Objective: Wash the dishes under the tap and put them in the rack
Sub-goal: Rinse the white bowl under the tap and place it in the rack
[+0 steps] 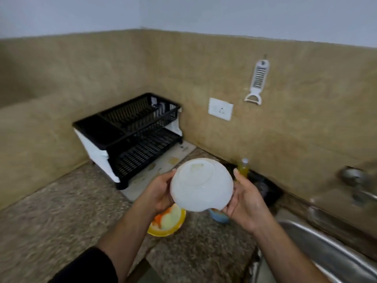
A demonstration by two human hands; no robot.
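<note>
Head view: both hands are gripping a white bowl bottom-up above the worktop, left hand and right hand curling round opposite rims. The bowl is hiding their fingertips, and a blue dish beneath is mostly covered.

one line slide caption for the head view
A white bowl held base-up by left hand and right hand, black dish rack behind.
</note>
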